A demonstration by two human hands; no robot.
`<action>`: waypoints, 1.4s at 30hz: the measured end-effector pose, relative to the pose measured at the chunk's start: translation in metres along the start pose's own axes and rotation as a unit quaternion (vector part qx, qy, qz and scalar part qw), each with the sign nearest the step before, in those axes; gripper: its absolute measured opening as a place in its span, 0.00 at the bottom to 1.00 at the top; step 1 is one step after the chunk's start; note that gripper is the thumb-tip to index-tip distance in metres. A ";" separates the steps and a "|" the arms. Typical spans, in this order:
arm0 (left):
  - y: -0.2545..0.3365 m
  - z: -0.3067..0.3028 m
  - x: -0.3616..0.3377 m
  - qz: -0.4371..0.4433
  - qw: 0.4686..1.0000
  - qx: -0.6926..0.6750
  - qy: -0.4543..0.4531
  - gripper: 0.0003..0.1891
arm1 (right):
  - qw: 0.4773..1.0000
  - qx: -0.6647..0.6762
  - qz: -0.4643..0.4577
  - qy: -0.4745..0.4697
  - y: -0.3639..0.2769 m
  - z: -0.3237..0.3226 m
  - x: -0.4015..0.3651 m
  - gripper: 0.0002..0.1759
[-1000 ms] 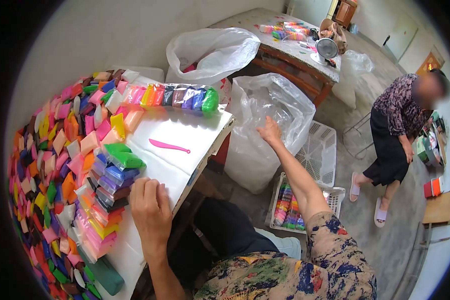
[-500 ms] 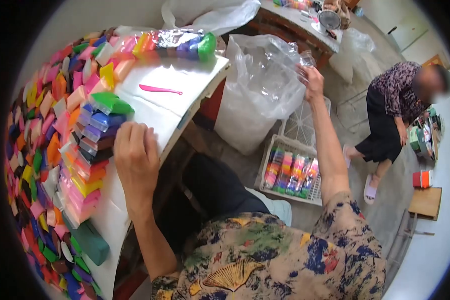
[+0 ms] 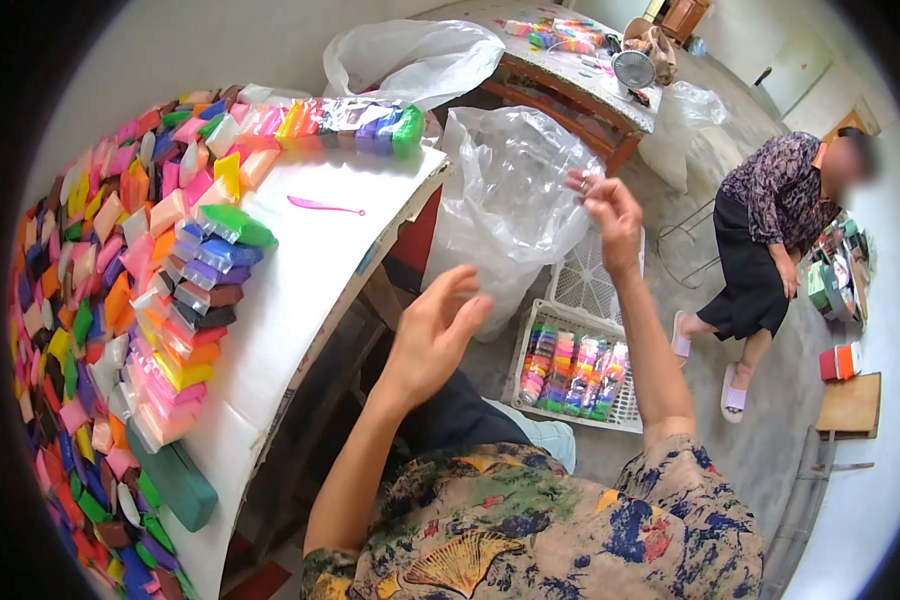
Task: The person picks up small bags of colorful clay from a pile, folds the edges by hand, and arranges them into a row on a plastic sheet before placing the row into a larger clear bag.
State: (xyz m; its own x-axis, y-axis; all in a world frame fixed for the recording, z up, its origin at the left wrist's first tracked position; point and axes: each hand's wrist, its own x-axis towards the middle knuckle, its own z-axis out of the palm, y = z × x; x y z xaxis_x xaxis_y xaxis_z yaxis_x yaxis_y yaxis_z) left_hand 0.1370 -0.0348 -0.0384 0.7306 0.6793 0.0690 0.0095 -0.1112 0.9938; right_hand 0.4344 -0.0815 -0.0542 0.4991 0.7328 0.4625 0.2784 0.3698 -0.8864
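My left hand (image 3: 435, 335) is raised off the table edge, fingers apart and holding nothing. My right hand (image 3: 612, 215) reaches forward with its fingers pinched at the rim of a large clear plastic bag (image 3: 510, 160); the exact grip is hard to see. On the table, to the left, a row of small coloured packets (image 3: 205, 320) lies overlapping, a green one at its far end. Beyond them lies a clear sleeve filled with coloured packets (image 3: 345, 128). A pink plastic knife (image 3: 325, 206) rests on the white tabletop (image 3: 305, 255).
A large heap of coloured packets (image 3: 90, 330) covers the table's left side, with a dark green case (image 3: 175, 480) near it. A white basket (image 3: 625, 405) of filled sleeves stands on the floor. Another person (image 3: 770, 220) is at the right. A fan (image 3: 633, 70) stands on the far table.
My left hand has left the row of packets and moved right, opening in the air. My right hand has come down and slightly left at the bag's rim.
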 end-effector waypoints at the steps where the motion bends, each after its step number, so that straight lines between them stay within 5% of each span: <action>1: -0.011 0.007 0.013 -0.050 0.994 -0.102 0.001 0.28 | 0.996 -0.073 -0.040 -0.020 0.000 0.007 -0.018 0.05; 3: -0.023 0.018 0.040 -0.132 0.945 -0.299 0.003 0.35 | 0.972 -0.191 -0.122 -0.068 0.004 0.026 -0.052 0.06; 6: -0.045 0.036 0.053 -0.189 0.919 -0.343 0.037 0.42 | 0.937 -0.267 -0.172 -0.144 0.013 0.057 -0.098 0.10; 9: -0.073 0.046 0.049 -0.187 0.957 -0.212 0.060 0.48 | 0.920 -0.297 -0.148 -0.210 0.025 0.066 -0.122 0.13; 10: -0.088 0.049 0.050 -0.196 0.955 -0.203 0.088 0.43 | 0.901 -0.322 -0.194 -0.216 0.023 0.064 -0.121 0.14; 13: -0.127 0.047 0.050 -0.183 0.951 -0.219 0.122 0.33 | 0.908 -0.339 -0.144 -0.199 0.019 0.041 -0.111 0.12; 16: -0.130 0.045 0.045 -0.163 0.970 -0.121 0.135 0.28 | 0.902 -0.392 -0.168 -0.062 0.029 0.026 -0.056 0.17; 18: -0.130 0.043 0.044 -0.129 0.982 -0.074 0.120 0.26 | 0.837 -0.489 -0.241 -0.039 0.019 0.031 -0.006 0.23; 20: -0.132 0.041 0.043 -0.093 0.989 -0.044 0.109 0.25 | 0.835 -0.491 -0.237 -0.076 0.043 0.040 0.022 0.24; 24: -0.135 0.040 0.043 -0.015 0.994 0.003 0.104 0.22 | 0.821 -0.509 -0.101 -0.239 0.093 0.048 0.053 0.23; 27: -0.143 0.036 0.036 -0.030 0.988 -0.043 0.144 0.16 | 0.835 -0.486 0.050 -0.253 0.097 0.038 0.074 0.17; 31: -0.143 0.021 0.022 -0.125 0.972 -0.106 0.168 0.10 | 0.873 -0.427 0.074 -0.222 0.117 0.002 0.092 0.13; 33: -0.139 0.024 0.021 -0.103 0.969 -0.109 0.198 0.08 | 0.881 -0.369 0.148 -0.256 0.113 -0.007 0.097 0.11; 42: -0.143 0.018 0.021 -0.128 0.947 -0.127 0.265 0.09 | 0.912 -0.270 0.178 -0.253 0.083 -0.028 0.082 0.12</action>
State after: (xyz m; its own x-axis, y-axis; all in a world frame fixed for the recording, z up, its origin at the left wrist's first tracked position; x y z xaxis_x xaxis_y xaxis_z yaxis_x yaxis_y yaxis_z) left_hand 0.1632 -0.0173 -0.1801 0.2804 0.9368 -0.2092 -0.0740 0.2384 0.9684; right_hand 0.5213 -0.0064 -0.0893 0.2315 0.9719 -0.0420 0.6038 -0.1774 -0.7772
